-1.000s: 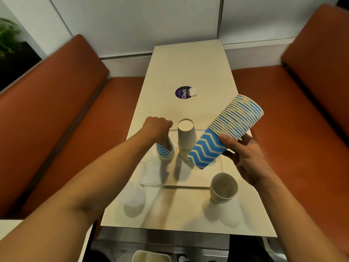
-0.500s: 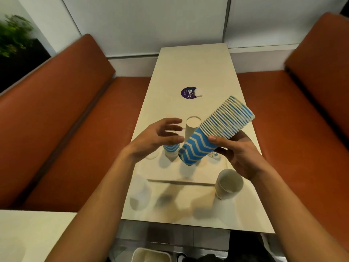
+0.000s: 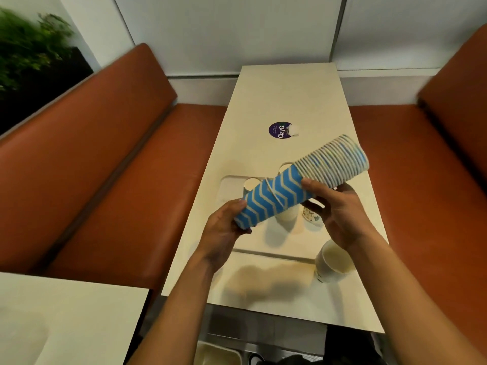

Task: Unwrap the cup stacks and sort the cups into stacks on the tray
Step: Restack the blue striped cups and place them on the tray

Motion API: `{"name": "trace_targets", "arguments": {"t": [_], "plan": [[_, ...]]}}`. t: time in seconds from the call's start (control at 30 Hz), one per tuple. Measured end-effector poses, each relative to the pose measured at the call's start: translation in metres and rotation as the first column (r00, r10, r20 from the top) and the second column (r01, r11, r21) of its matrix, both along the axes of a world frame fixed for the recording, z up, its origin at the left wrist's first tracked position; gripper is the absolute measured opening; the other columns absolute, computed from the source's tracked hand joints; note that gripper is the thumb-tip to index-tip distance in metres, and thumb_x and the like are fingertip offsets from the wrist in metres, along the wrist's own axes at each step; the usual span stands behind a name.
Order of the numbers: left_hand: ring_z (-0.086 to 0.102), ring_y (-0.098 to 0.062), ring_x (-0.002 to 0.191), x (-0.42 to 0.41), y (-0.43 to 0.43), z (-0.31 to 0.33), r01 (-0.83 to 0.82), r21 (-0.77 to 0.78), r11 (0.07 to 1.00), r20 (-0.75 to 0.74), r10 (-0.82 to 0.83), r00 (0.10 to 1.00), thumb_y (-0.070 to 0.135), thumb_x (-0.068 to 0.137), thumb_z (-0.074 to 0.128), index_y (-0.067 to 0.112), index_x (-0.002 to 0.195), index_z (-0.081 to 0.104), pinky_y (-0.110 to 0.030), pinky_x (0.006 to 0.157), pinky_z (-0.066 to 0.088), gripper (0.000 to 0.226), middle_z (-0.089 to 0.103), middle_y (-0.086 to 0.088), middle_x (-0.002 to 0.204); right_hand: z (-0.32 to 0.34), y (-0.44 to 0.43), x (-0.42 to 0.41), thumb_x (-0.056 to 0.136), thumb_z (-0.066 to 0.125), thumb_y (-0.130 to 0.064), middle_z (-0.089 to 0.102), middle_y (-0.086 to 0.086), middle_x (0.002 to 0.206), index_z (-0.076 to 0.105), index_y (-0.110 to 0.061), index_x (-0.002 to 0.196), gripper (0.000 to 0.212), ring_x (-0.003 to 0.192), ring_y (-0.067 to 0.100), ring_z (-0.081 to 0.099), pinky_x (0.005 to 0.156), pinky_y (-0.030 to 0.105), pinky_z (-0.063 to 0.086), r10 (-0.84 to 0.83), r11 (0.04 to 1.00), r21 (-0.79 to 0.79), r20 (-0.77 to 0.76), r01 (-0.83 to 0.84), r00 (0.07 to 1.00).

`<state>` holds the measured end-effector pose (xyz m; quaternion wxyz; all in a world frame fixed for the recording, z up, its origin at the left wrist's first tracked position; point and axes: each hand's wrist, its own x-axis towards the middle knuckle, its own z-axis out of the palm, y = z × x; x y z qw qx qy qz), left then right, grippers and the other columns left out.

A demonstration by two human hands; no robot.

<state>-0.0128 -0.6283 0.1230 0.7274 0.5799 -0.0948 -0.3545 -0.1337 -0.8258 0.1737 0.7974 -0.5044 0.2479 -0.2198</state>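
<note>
A long stack of blue-and-white zigzag paper cups (image 3: 303, 184) lies tilted in the air above the tray (image 3: 229, 185). My left hand (image 3: 224, 233) grips its lower end cup. My right hand (image 3: 340, 209) holds the stack at its middle, just below the ringed rims. On the tray behind the stack stand an upside-down cup (image 3: 250, 184) and a white cup stack (image 3: 286, 214), both partly hidden. A small patterned cup (image 3: 311, 214) peeks out under my right hand.
A white open cup (image 3: 334, 262) stands upright on the table near my right wrist. A purple round sticker (image 3: 280, 130) lies farther back on the cream table (image 3: 290, 96). Orange benches flank both sides. A second table corner (image 3: 66, 320) is at the lower left.
My left hand left the small blue cup on the tray and took hold of the big stack's lower end. The stack tipped flatter and the camera shifted closer.
</note>
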Motion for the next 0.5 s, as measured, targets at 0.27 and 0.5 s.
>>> {"name": "trace_targets", "arguments": {"t": [0.27, 0.5], "plan": [[0.063, -0.015, 0.079, 0.07, 0.015, 0.018, -0.302, 0.269, 0.914, 0.353, 0.198, 0.914, 0.046, 0.072, 0.081, 0.016, 0.105, 0.068, -0.031, 0.063, 0.049, 0.046, 0.071, 0.0, 0.092, -0.003, -0.032, -0.008, 0.073, 0.077, -0.01, 0.074, 0.001, 0.11, 0.06, -0.013, 0.124, 0.054, 0.111, 0.022, 0.07, 0.088, 0.04, 0.06, -0.028, 1.0, 0.013, -0.016, 0.029, 0.999], [0.06, -0.021, 0.098, 0.096, -0.035, 0.027, -0.355, 0.616, 0.703, 0.646, -0.193, 0.739, 0.045, 0.071, 0.091, 0.018, 0.117, 0.054, -0.035, 0.082, 0.05, 0.065, 0.062, 0.002, 0.11, -0.016, -0.036, -0.011, 0.071, 0.079, -0.01, 0.073, 0.007, 0.119, 0.052, -0.009, 0.138, 0.072, 0.11, 0.024, 0.072, 0.086, 0.043, 0.06, 0.035, 0.999, 0.017, -0.065, -0.033, 0.997]]}}
